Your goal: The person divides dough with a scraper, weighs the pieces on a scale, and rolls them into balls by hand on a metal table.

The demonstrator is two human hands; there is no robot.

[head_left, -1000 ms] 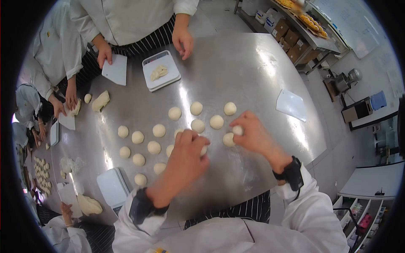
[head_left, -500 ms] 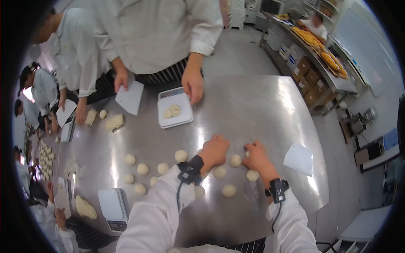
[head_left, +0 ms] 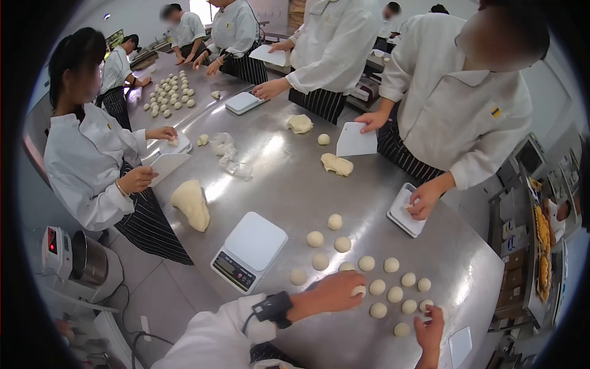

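Note:
Several round, pale dough balls (head_left: pixel 391 265) lie in loose rows on the steel table in front of me. My left hand (head_left: pixel 329 293) reaches over them from the left, fingers curled around a dough ball (head_left: pixel 358 291) that shows at the fingertips. On the right, my right hand (head_left: pixel 429 332) has its fingers bent and apart, with the fingertips beside a dough ball (head_left: pixel 425 305); whether they touch it is hard to see. A white scraper (head_left: pixel 460 347) lies on the table to the right of that hand.
A kitchen scale (head_left: pixel 253 243) stands left of the balls, with a large dough piece (head_left: pixel 191 205) beyond it. Across the steel table (head_left: pixel 270 184), co-workers handle scrapers and dough; one person's hand (head_left: pixel 423 203) is over another scale (head_left: pixel 407 210). More dough balls (head_left: pixel 169 93) sit at the far end.
The view has swung left, bringing the near scale and co-workers further into sight. My left hand now curls around a dough ball; my right hand is lower in view, beside another ball.

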